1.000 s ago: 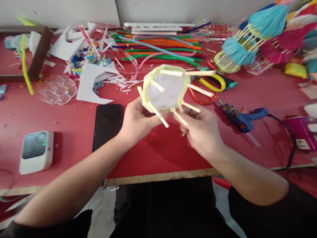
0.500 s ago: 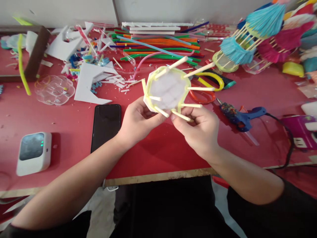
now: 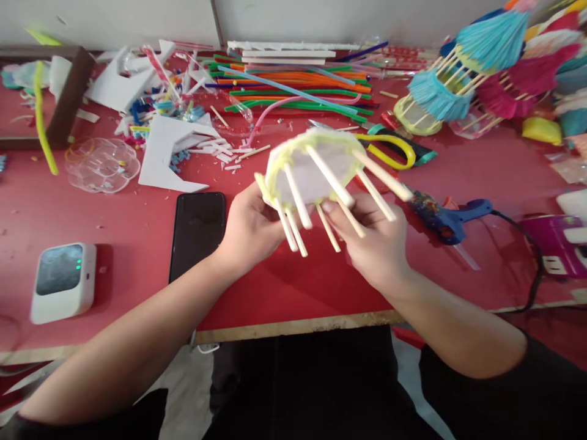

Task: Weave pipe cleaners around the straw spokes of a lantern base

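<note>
Between both hands is a white foam disc (image 3: 316,174) edged with a pale yellow strip, with several wooden sticks (image 3: 328,175) standing out of its rim. The disc is tilted, and its sticks point down toward me. My left hand (image 3: 254,223) grips the left edge, thumb in front and the other fingers mostly hidden behind. At the lower right edge, my right hand (image 3: 373,235) pinches the rim near the stick bases. Some sticks pass in front of the right fingers. Yellow-handled scissors (image 3: 389,153) lie just behind the disc on the red table.
A glue gun (image 3: 449,217) with a cord lies to the right. A black phone (image 3: 197,235) and a white device (image 3: 63,283) are on the left. Pipe cleaners (image 3: 293,85) and foam scraps (image 3: 167,150) spread along the back. A blue-roofed stick model (image 3: 463,73) stands back right.
The disc has been tipped so its sticks, which splayed outward before, now slant down toward me. Both hands stay at about the same place, still gripping the rim.
</note>
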The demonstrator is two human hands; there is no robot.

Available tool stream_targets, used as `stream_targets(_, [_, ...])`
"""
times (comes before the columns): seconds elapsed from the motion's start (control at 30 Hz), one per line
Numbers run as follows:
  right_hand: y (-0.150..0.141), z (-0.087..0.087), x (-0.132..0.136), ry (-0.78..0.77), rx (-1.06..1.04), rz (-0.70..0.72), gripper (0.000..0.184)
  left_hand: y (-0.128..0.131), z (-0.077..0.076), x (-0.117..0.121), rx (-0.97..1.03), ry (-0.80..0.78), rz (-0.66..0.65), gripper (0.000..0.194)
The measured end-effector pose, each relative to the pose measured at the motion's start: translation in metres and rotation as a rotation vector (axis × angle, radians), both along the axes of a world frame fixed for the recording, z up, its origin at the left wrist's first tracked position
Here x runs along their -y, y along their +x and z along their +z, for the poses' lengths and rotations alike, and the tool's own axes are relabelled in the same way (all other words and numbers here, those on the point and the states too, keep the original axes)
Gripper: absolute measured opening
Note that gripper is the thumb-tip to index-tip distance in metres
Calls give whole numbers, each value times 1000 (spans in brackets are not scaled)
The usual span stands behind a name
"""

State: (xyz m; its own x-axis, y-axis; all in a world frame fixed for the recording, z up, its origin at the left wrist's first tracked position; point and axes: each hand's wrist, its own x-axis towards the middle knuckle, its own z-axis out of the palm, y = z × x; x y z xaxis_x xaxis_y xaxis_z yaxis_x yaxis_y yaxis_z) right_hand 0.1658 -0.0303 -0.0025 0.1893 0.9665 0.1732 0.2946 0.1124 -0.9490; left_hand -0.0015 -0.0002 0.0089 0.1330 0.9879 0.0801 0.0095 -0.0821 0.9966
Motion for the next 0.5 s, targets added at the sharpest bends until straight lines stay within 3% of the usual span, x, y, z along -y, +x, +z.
stream_targets(0.1, [2, 0, -1, -49, -62, 12, 48, 0, 1, 2, -37, 36, 18, 34])
stream_targets(0.23, [3, 3, 2, 41, 67, 23, 40, 3, -1, 2, 37, 20, -9, 31])
stream_targets(0.43, [0, 3, 6, 369, 363, 44, 3, 0, -6, -6, 258, -311, -111, 33])
stream_targets(0.5, [1, 3, 6, 483, 475, 84, 10, -1, -6, -9, 288, -385, -144, 33])
